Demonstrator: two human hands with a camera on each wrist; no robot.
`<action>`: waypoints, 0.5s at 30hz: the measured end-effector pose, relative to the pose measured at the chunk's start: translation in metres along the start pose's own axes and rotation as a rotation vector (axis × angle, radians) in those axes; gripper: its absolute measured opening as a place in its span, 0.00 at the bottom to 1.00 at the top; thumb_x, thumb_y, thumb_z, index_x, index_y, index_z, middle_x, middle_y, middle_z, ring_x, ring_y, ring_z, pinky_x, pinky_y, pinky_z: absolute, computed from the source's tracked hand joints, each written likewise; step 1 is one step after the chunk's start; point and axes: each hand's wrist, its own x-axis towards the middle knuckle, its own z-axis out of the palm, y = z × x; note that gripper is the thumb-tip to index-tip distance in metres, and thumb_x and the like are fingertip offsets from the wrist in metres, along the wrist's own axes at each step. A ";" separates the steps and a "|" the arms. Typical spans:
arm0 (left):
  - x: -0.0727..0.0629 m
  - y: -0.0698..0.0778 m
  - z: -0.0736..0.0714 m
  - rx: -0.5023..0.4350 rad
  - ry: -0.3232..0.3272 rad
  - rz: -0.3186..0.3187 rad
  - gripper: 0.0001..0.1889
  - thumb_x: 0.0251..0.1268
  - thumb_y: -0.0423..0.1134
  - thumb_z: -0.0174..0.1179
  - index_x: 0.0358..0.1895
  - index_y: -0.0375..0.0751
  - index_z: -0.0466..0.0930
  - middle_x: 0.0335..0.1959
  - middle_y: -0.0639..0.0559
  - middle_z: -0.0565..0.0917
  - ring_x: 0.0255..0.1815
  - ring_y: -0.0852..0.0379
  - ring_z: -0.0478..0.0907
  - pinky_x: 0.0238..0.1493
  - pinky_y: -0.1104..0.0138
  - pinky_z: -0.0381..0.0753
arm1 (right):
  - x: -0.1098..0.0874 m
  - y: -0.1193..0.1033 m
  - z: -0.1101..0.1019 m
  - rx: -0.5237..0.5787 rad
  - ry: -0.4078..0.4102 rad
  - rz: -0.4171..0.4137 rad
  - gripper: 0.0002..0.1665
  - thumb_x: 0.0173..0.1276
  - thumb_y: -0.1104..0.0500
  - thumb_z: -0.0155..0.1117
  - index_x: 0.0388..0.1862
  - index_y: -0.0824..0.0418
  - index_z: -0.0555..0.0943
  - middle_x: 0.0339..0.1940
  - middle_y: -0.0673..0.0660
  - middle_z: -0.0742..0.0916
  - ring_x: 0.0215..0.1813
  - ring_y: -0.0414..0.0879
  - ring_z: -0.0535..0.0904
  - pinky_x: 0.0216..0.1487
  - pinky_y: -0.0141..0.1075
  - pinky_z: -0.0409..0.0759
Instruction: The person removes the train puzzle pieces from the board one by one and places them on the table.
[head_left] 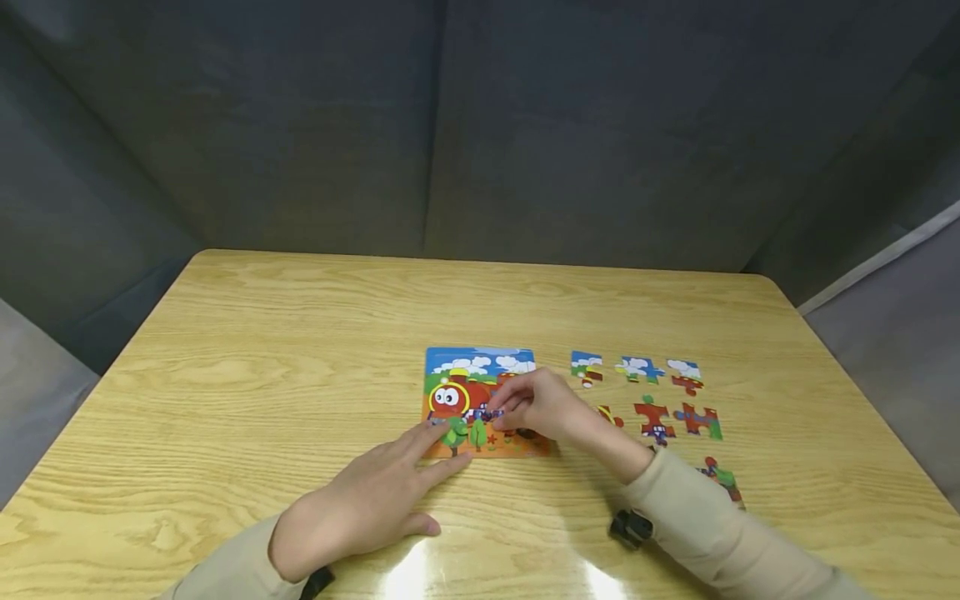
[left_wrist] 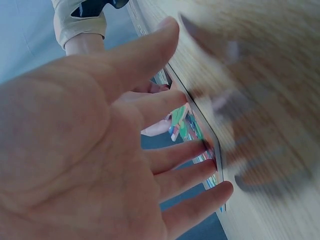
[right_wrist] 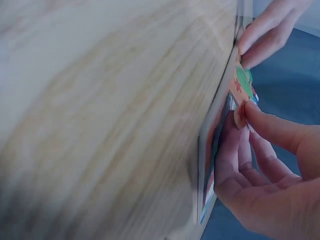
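Note:
A colourful jigsaw puzzle (head_left: 442,358) with a red cartoon train, trees and clouds lies in its shallow frame on the table. My left hand (head_left: 375,496) reaches in from the lower left, fingers spread and fairly straight, with fingertips on the puzzle's near left edge. Over the right part of the puzzle, my right hand (head_left: 543,408) pinches an orange puzzle piece (right_wrist: 239,90) between thumb and fingers. In the right wrist view that piece, with a green tree on it, stands tilted above the frame. My right fingers hide some of the picture.
Several loose puzzle pieces lie on the table (head_left: 300,333) right of the frame, among them a cloud piece (head_left: 639,367) and a red piece (head_left: 654,417). My right forearm covers part of this group. Dark cloth (head_left: 525,125) hangs behind the table.

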 end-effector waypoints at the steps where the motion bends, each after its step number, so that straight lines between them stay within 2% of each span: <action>1: 0.000 0.000 0.000 0.001 0.001 0.001 0.42 0.59 0.55 0.66 0.76 0.50 0.61 0.76 0.37 0.55 0.74 0.39 0.56 0.60 0.47 0.73 | -0.001 0.000 -0.002 0.017 -0.004 0.000 0.04 0.62 0.67 0.71 0.36 0.64 0.86 0.28 0.53 0.86 0.28 0.44 0.79 0.31 0.35 0.78; 6: 0.001 0.000 0.001 0.006 0.005 0.004 0.41 0.59 0.55 0.67 0.76 0.50 0.62 0.76 0.37 0.55 0.74 0.39 0.57 0.61 0.48 0.72 | -0.011 0.002 -0.019 0.090 -0.030 0.007 0.04 0.64 0.68 0.68 0.38 0.67 0.85 0.30 0.56 0.87 0.32 0.48 0.83 0.34 0.38 0.81; 11: 0.002 0.000 0.002 0.020 0.013 0.012 0.41 0.59 0.54 0.67 0.75 0.50 0.63 0.75 0.37 0.56 0.73 0.39 0.59 0.61 0.48 0.72 | -0.028 0.011 -0.038 0.105 -0.049 0.070 0.06 0.65 0.67 0.68 0.40 0.68 0.84 0.30 0.56 0.86 0.33 0.49 0.82 0.31 0.36 0.78; 15: 0.001 -0.001 0.002 0.024 0.018 0.013 0.41 0.59 0.54 0.67 0.75 0.49 0.63 0.75 0.36 0.57 0.73 0.39 0.59 0.61 0.48 0.73 | -0.043 0.022 -0.052 0.103 -0.059 0.090 0.08 0.65 0.66 0.68 0.42 0.69 0.84 0.31 0.57 0.86 0.32 0.49 0.81 0.29 0.36 0.77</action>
